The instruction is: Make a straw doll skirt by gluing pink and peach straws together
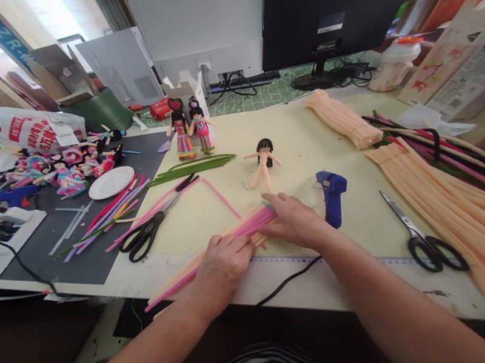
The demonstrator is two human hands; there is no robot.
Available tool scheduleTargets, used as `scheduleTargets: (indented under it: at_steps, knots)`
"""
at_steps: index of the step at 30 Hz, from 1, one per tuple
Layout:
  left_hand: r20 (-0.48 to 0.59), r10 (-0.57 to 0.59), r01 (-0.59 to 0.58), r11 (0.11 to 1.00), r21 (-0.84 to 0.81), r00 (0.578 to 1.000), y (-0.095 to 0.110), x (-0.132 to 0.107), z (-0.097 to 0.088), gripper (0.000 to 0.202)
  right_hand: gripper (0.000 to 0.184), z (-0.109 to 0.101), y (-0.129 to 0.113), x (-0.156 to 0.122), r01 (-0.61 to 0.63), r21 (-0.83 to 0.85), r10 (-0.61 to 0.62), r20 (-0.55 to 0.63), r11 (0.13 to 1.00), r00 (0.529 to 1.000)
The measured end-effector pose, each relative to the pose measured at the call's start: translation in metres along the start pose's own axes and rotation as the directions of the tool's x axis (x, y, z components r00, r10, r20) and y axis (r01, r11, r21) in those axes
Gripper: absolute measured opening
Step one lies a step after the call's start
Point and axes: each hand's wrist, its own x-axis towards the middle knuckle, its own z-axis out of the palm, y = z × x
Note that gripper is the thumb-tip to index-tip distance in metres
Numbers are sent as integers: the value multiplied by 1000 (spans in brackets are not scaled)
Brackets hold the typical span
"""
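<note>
Both hands rest on a bundle of pink and peach pipe cleaners (249,226) lying slantwise near the front edge of the cream mat (300,141). My left hand (223,267) lies over the bundle's middle, fingers curled around it. My right hand (294,219) presses on the bundle's upper right end, fingers bent over it. A small bare doll with black hair (263,160) lies just beyond the hands. A blue glue gun (332,195) stands right beside my right hand.
Black scissors (149,230) lie left of the bundle, another pair (421,236) at the right. Peach pipe cleaners (459,214) are heaped on the right. Two dressed dolls (191,131), green stems (194,167), a white plate (111,182) and a monitor (342,0) are farther back.
</note>
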Motion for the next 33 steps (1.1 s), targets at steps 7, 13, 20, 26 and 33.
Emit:
scheduleTargets:
  at_steps: [7, 13, 20, 26, 33]
  knots:
    - [-10, -17, 17, 1000, 7, 1000, 0, -2, -1, 29, 60, 5, -5, 0, -9, -63, 6, -42, 998, 999]
    - [17, -70, 69, 997, 16, 997, 1, 0, -3, 28, 60, 9, -5, 1, -23, -112, 16, -63, 993, 998]
    - [60, -129, 130, 991, -16, 990, 3, 2, -7, 26, 56, 10, -10, 0, -31, -140, 20, -80, 990, 997]
    - [43, -145, 146, 989, -2, 988, 4, 3, -9, 25, 54, 10, -10, 1, -30, -148, 18, -82, 988, 996]
    - [45, -172, 173, 985, -4, 984, 4, 3, -3, 25, 55, 8, -12, 1, -47, -143, 38, -66, 989, 997]
